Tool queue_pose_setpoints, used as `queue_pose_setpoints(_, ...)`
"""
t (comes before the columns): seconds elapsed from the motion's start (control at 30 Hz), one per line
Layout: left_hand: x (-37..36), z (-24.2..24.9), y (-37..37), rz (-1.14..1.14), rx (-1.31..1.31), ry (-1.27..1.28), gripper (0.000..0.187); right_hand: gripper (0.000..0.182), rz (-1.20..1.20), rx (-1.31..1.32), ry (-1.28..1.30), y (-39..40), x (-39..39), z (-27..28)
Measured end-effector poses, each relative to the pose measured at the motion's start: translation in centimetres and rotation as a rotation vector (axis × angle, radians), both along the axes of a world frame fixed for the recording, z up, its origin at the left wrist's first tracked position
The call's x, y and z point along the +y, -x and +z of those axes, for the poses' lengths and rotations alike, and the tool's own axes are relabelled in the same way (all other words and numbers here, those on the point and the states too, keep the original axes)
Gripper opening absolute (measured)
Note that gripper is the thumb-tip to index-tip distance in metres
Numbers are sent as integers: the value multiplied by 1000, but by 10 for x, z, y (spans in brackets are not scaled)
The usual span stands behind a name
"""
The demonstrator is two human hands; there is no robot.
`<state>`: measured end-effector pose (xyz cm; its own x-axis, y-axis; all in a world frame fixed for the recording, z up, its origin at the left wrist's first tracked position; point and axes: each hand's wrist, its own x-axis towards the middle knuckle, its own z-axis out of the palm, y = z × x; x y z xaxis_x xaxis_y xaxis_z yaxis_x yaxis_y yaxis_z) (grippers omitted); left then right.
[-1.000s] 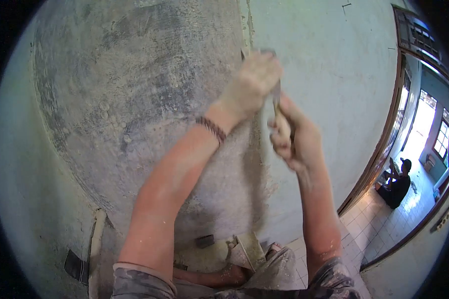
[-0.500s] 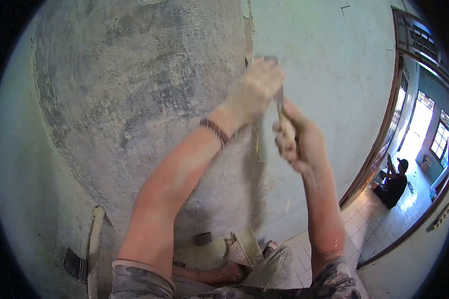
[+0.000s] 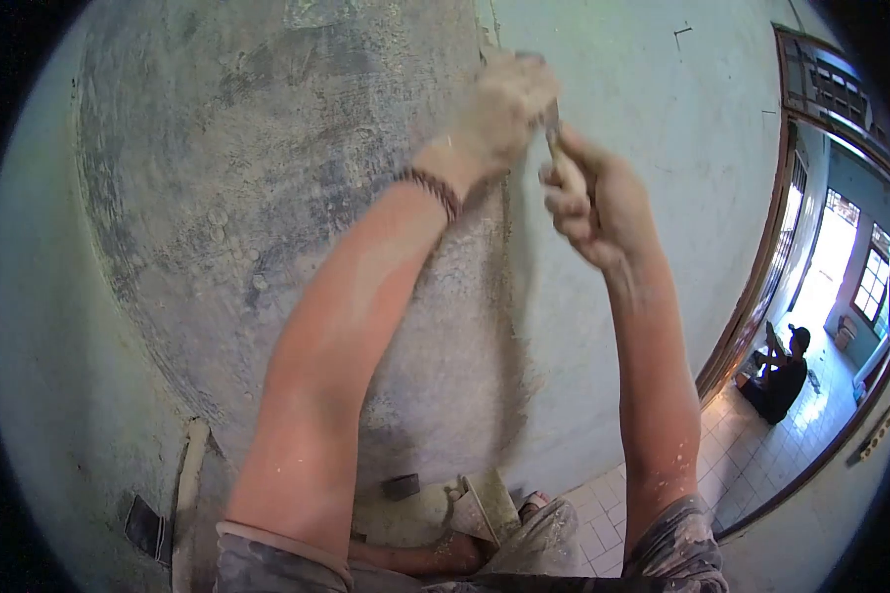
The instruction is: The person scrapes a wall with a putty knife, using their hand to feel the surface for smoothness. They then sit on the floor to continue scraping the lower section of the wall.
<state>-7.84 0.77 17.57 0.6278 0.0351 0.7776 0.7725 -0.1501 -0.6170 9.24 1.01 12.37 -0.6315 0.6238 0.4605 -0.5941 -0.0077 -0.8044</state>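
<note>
My right hand (image 3: 603, 203) is closed around the pale handle (image 3: 568, 170) of a scraper, with its metal shank (image 3: 552, 119) pointing up. Higher up, my left hand (image 3: 509, 99), blurred by motion, is wrapped over the scraper's metal end, hiding most of the blade. Both hands are at the upper part of the wall, over the vertical seam (image 3: 507, 287) where rough grey plaster (image 3: 297, 188) meets pale green paint (image 3: 653, 128). A braided bracelet (image 3: 433, 190) circles my left wrist.
Below me are a pale angular board (image 3: 489, 504) and a small dark block (image 3: 401, 486). A pipe (image 3: 190, 474) and a dark wall box (image 3: 146, 529) are at lower left. Through the doorway (image 3: 752, 287) at right, a person (image 3: 781, 376) sits on the tiled floor.
Both hands have moved up along the seam together with the scraper, keeping their hold on it. My forearms reach higher; the seated person has barely moved.
</note>
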Motion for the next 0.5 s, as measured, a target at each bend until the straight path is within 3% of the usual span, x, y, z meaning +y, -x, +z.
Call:
queue_pose_setpoints(0.13, 0, -35, 1, -1, 7, 5, 31, 20, 25, -50, 62, -9, -14, -29)
queue_pose_setpoints(0.27, 6, 36, 5, -55, 7, 24, 31, 17, -70, 18, -54, 5, -4, 31)
queue_pose_setpoints(0.37, 9, 58, 3, -53, 1, 16, 31, 18, -12, 26, -102, 0, 8, 49)
queue_pose_setpoints(0.5, 14, 10, 1, -44, 30, -52, 31, 19, -60, -61, -45, -13, -5, 10)
